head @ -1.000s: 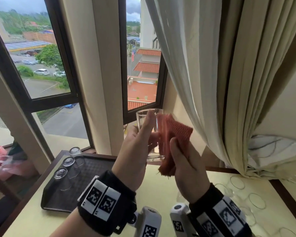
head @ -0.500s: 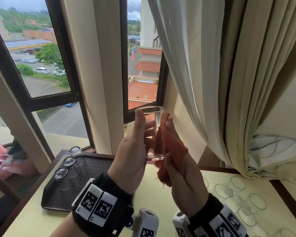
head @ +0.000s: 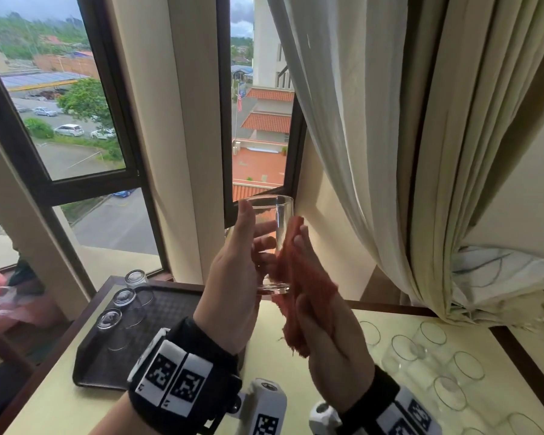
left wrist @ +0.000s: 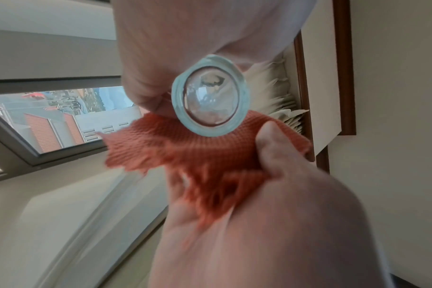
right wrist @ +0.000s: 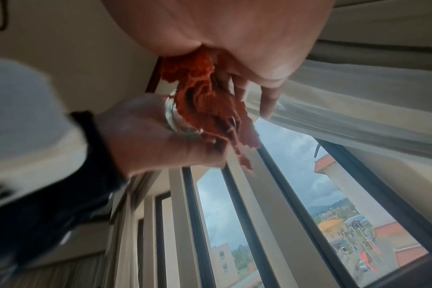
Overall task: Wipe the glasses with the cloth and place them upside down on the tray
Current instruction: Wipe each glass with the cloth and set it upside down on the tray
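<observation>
A clear drinking glass is held upright, mouth up, above the table in front of the window. My left hand grips it, thumb on the near side and fingers round the far side. Its thick round base faces the left wrist camera. My right hand holds an orange waffle-weave cloth against the glass's right side, fingers laid over the cloth. In the right wrist view the cloth hangs bunched beside the glass base. Three glasses stand upside down along the left side of the dark tray.
Several clear glasses stand mouth up on the cream table at the right. A pale curtain hangs close behind my right hand. The window frame is just beyond the raised glass. Pink bags lie off the table's left.
The cloth has slid from covering the glass's upper right side down along its right wall, my right hand turning flatter against it. Both hands and the glass have shifted slightly up in view.
</observation>
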A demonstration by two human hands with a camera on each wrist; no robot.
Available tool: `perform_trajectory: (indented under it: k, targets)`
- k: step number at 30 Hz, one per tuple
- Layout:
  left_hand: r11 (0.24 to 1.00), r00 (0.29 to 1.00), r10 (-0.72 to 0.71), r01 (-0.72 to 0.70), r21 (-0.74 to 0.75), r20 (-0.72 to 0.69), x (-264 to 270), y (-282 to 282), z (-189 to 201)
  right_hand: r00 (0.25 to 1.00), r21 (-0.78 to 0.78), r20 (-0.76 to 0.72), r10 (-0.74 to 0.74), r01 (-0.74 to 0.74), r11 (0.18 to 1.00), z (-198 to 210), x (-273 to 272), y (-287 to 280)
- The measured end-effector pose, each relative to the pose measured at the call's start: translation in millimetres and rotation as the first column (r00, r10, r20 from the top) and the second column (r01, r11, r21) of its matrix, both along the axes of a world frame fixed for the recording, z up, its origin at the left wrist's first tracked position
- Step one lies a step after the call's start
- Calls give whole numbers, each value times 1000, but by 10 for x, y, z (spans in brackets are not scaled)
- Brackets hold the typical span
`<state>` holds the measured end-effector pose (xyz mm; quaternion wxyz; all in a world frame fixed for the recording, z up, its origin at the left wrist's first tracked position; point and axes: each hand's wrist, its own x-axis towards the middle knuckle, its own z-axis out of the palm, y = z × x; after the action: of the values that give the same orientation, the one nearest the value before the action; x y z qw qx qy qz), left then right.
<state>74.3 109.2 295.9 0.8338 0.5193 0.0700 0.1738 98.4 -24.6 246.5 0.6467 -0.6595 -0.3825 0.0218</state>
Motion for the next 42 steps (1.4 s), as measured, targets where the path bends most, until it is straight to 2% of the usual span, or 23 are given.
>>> perform_trajectory:
  k: [2,4,7,9,10,12,14,17,18,20,23,26,28,31,33,35,37,39,42]
  targets:
    - [998,999,33,-34,-48,-11,-22,-21,-3,989,43,-140,-47,53,998,126,51,46]
    - [995,998,66,-67,-68,-16,-32,-41,0,991,71,-116,-66,75,995,232,75,66]
    - [995,998,56,-55,-80,8,-58,-17,36,999,20,48,6,-7,1000,255,-11,60]
    - [996,998,57,-58,-65,-19,-85,43,83,963,-41,268,45,-35,999,159,-88,-1]
    - [996,997,67,-70,-53,-48,-84,83,82,944,-64,324,58,-39,997,81,-97,-35]
    - [997,993,79,-79,9,-87,-74,135,78,964,-93,255,72,-50,994,-44,-60,-62]
    - [998,998,48,-46,37,-49,-58,162,45,990,-89,126,61,-50,995,-65,-36,-39]
    - [998,998,61,-61,24,14,-58,131,6,995,-36,-95,-22,19,999,106,48,6]
    - [997,997,71,-72,26,30,-62,108,-1,992,-34,-120,-43,40,999,172,100,19]
    - [994,995,100,-101,37,27,-72,53,12,996,-7,-50,-75,75,997,289,152,41]
    - [992,995,101,-102,70,23,-85,-18,37,982,-3,181,-47,49,999,384,82,60]
    - [997,997,78,-78,12,5,-143,20,65,916,-98,397,52,-14,995,309,-63,10]
    - [990,989,138,-136,43,-49,-167,86,80,866,-147,494,74,-1,989,133,-69,-62]
    - [987,986,152,-148,68,-69,-172,127,66,911,-123,410,53,-3,992,-59,15,-92]
    - [991,992,118,-115,65,-44,-169,67,55,981,-39,188,38,-31,999,14,49,-44]
    - [992,993,112,-110,65,-29,-163,-3,50,999,39,36,37,-39,999,164,83,-29]
    - [992,993,119,-118,52,-20,-141,-51,30,997,19,83,-1,-1,1000,326,91,-7]
    - [992,992,126,-126,15,-11,-136,-67,24,979,-23,203,24,-20,1000,413,32,20]
    - [992,992,115,-118,-53,-54,-195,-34,84,901,-84,420,108,-80,993,275,-130,-38]
